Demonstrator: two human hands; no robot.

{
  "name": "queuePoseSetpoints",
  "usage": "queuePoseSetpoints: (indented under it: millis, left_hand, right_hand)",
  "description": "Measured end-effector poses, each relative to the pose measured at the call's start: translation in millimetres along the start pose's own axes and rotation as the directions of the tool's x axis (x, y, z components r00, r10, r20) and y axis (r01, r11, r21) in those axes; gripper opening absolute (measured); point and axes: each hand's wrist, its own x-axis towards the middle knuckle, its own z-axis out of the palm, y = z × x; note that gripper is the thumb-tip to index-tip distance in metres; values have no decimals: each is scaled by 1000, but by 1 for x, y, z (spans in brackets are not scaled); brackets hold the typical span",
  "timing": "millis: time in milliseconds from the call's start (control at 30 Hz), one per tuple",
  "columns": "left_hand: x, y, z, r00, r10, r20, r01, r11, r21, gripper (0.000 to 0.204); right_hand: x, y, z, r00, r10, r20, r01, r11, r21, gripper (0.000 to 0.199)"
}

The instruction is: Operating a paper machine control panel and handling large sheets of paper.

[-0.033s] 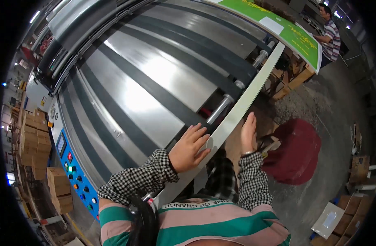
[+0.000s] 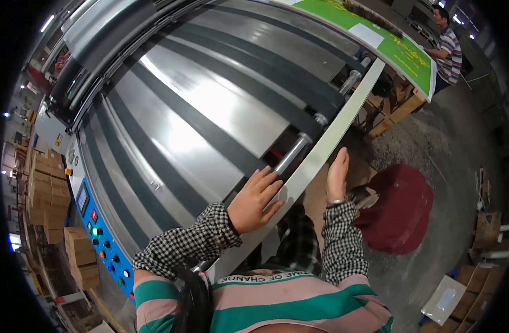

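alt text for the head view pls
The left hand is spread over the pale rail of a machine, the right hand open to its right. A blue control panel is at left; another person is by green sheets, upper right.

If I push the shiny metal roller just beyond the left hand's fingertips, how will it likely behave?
The metal roller is round, so it would probably turn under a push. Its bright, smooth-looking surface suggests it may feel slippery. It lies between dark belts, so spinning in place seems likelier than rolling away.
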Motion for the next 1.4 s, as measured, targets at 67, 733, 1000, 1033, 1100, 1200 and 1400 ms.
queuePoseSetpoints:
  millis: [67, 733, 1000, 1033, 1100, 1200, 1400]
  left_hand:
    - [34, 4, 7, 998, -60, -35, 59, 998, -17, 43]
    - [302, -70, 78, 905, -314, -287, 390, 881, 267, 59]
    - [354, -106, 106, 895, -346, -282, 429, 840, 331, 59]
    - [354, -113, 124, 909, -388, -154, 416, 813, 408, 58]
    - [375, -109, 136, 914, -357, -190, 403, 849, 343, 56]
    - [384, -127, 113, 934, -278, -227, 351, 834, 426, 56]
    - [375, -106, 138, 951, -271, -147, 307, 870, 386, 56]
  right_hand:
    - [63, 7, 6, 995, 2, -99, -9, 997, -76, 64]
    - [140, -47, 25, 976, 219, -21, -219, 958, -184, 53]
    - [141, -44, 26, 966, 251, -56, -253, 966, -49, 51]
    - [141, -50, 31, 960, 273, -59, -276, 961, -36, 52]
    - [139, -42, 35, 975, 219, -39, -217, 975, 46, 55]
    - [149, -54, 37, 956, 291, 35, -292, 956, 5, 55]
    - [140, -56, 34, 981, 196, -10, -195, 980, 48, 55]
